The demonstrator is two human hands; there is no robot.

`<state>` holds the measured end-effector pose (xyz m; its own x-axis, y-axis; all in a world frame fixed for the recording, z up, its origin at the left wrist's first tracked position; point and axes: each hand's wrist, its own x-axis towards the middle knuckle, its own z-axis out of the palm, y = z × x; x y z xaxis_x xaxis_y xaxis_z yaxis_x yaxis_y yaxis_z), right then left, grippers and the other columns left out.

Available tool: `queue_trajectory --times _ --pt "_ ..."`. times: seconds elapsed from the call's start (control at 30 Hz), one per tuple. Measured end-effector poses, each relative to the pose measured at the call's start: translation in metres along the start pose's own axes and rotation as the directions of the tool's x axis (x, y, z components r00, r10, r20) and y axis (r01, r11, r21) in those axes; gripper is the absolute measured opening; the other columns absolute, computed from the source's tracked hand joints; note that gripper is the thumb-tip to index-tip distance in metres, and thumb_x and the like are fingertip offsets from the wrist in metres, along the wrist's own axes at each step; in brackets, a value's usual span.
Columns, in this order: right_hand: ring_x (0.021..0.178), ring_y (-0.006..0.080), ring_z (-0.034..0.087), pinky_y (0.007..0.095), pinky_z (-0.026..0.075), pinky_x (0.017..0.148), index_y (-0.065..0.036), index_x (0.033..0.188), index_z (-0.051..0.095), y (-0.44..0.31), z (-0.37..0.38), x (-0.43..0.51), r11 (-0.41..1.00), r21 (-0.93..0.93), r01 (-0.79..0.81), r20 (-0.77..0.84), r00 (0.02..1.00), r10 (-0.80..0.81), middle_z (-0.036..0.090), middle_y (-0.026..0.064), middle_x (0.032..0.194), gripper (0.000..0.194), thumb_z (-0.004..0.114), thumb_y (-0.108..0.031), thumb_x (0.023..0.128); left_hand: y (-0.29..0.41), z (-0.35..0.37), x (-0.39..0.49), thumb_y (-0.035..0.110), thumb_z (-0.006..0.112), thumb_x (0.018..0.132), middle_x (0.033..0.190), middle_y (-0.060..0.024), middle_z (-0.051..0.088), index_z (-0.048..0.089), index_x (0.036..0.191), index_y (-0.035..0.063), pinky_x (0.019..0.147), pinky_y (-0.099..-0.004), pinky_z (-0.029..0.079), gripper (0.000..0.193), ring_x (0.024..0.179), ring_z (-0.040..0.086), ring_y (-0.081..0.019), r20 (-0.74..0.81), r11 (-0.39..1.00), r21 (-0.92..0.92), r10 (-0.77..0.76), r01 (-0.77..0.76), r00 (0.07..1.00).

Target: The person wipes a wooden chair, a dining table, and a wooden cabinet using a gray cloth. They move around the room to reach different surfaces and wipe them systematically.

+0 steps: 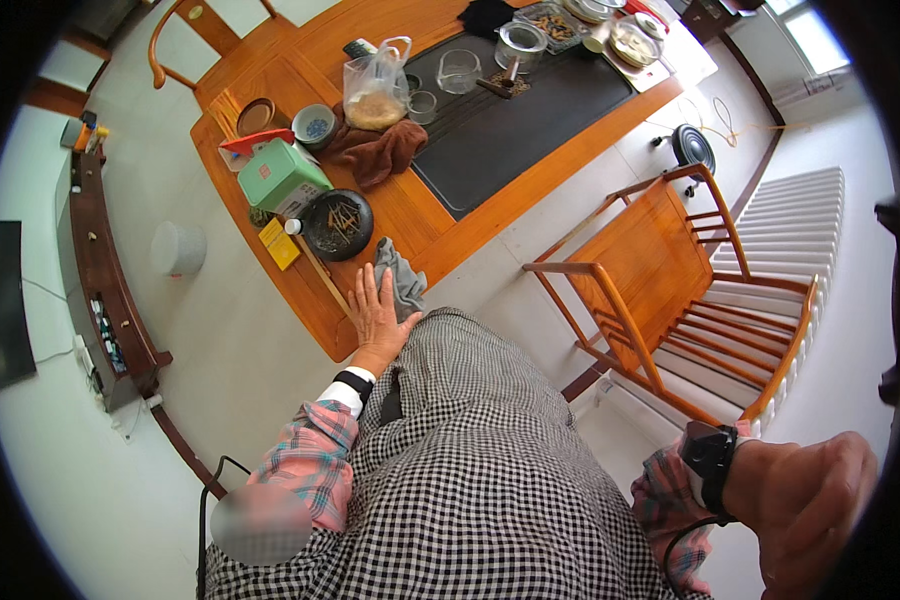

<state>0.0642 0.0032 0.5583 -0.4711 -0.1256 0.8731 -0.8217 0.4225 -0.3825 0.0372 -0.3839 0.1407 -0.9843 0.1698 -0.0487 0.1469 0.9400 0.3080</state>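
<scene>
My left hand (377, 311) rests with spread fingers at the near corner of a wooden tea table (442, 259), beside a crumpled grey cloth (399, 281); whether it touches the cloth cannot be told. Just beyond it sit a round black ashtray (337, 225) with cigarette butts, a small white cap (293, 226), a yellow box (279, 244) and a green box (285, 176). A thin wooden strip lies by my fingers. My right hand (817, 495) is raised at the lower right, away from the table, with fingers curled; whether it holds anything is hidden.
A brown cloth (379, 154), a plastic bag (376, 90), a bowl (315, 125) and a glass pitcher (459, 71) stand farther back near the black tea tray (525, 127). A wooden armchair (645, 262) stands right of the table, before a white radiator (787, 217). A wheeled stool (694, 150) is behind.
</scene>
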Motion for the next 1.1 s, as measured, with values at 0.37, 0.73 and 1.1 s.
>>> queue_trajectory --times 0.37,0.73,1.1 --pt "0.061 0.0050 0.050 0.0204 0.041 0.055 -0.004 0.113 0.070 0.111 0.029 -0.151 0.314 0.013 -0.949 0.078 0.314 0.946 0.057 0.0001 0.072 0.021 0.050 -0.005 0.106 0.011 0.023 0.002 0.021 0.081 0.086 0.155 -0.0231 0.034 0.037 0.148 -0.0010 0.117 -0.0539 0.031 0.080 0.144 0.032 -0.0421 -0.129 0.975 -0.028 -0.224 0.222 0.966" --pt "0.060 0.0076 0.055 0.0231 0.045 0.055 0.004 0.106 0.069 0.170 -0.017 -0.307 -0.021 -0.084 -0.996 0.091 -0.029 0.995 0.061 0.0015 0.071 0.018 0.053 -0.005 0.104 0.137 0.055 0.183 0.005 0.061 0.086 0.120 -0.0161 0.053 0.050 0.140 0.0042 0.099 -0.0501 0.043 0.055 0.115 0.050 -0.0374 -0.228 0.981 -0.084 0.150 -0.173 0.962" --pt "0.070 0.0263 0.070 0.0354 0.054 0.066 0.005 0.108 0.070 0.230 -0.072 -0.350 0.090 -0.532 -0.842 0.207 -0.027 0.978 0.070 0.0186 0.078 0.020 0.058 -0.006 0.097 0.117 0.026 0.112 0.006 0.077 0.078 0.136 -0.0217 0.047 0.049 0.138 0.0046 0.110 -0.0538 0.037 0.067 0.129 0.044 -0.0432 -0.107 0.859 0.037 -0.504 0.510 0.857"
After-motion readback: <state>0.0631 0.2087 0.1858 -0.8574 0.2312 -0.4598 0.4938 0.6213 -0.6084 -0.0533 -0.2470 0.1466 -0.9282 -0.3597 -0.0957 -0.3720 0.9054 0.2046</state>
